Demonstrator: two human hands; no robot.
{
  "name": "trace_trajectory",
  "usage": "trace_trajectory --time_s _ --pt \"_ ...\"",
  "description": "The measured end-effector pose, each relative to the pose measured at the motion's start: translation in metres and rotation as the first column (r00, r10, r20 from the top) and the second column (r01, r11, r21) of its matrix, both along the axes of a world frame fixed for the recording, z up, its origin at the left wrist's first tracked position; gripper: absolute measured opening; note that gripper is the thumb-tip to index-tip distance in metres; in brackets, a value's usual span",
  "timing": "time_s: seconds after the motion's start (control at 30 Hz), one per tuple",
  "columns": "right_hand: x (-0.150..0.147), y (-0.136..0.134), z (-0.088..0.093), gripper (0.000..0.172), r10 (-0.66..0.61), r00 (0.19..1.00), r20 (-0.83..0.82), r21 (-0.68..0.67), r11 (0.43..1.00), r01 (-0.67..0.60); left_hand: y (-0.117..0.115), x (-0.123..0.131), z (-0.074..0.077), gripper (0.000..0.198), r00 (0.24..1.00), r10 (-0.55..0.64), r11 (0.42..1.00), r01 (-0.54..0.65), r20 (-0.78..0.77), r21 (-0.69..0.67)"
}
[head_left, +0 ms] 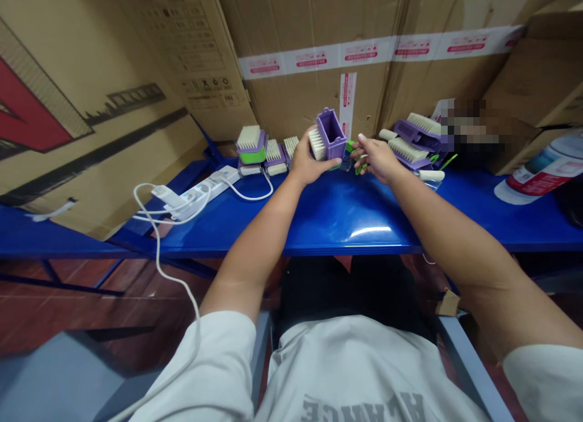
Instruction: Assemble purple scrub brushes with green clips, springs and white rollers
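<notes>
Left hand (306,162): gripping purple brush housing (337,147), bristles (316,144) left; best held steady | Right hand (377,158): fingers parted beside green piece (350,146), contact unclear

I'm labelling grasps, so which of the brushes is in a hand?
The purple brush in the left hand, its hollow interior showing; the left-side brushes and right-side brushes sit unheld.
</notes>
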State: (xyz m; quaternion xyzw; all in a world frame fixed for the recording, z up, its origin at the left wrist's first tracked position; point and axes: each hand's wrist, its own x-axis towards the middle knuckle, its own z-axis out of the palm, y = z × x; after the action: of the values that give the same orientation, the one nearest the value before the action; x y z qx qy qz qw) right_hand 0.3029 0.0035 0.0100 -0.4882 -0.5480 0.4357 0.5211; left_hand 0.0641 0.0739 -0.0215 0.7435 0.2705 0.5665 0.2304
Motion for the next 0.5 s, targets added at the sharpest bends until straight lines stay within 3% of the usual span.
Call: trace_trajectory --time_s 0.1,0.2,0.33,0.5 --pt "0.007 0.008 -0.003 0.041 -0.172 0.980 0.096 0.104 0.981 0.162 0.008 -0.002 -0.004 0.118 0.999 0.047 0.998 -0.046 -0.011 0.040" --pt "0.012 0.012 -0.005 0.022 -0.311 0.903 0.296 0.149 0.949 0.278 0.014 -0.004 -0.007 0.118 0.993 0.114 0.991 -0.111 -0.034 0.080" --pt "0.015 0.010 -0.005 0.038 -0.335 0.753 0.566 0.106 0.936 0.337 0.017 -0.006 -0.009 0.116 0.984 0.170 0.980 -0.162 -0.061 0.112" --pt "0.017 0.001 0.005 0.042 -0.254 0.706 0.662 -0.013 0.937 0.349 0.017 -0.007 -0.009 0.115 0.979 0.192 0.973 -0.182 -0.065 0.142"
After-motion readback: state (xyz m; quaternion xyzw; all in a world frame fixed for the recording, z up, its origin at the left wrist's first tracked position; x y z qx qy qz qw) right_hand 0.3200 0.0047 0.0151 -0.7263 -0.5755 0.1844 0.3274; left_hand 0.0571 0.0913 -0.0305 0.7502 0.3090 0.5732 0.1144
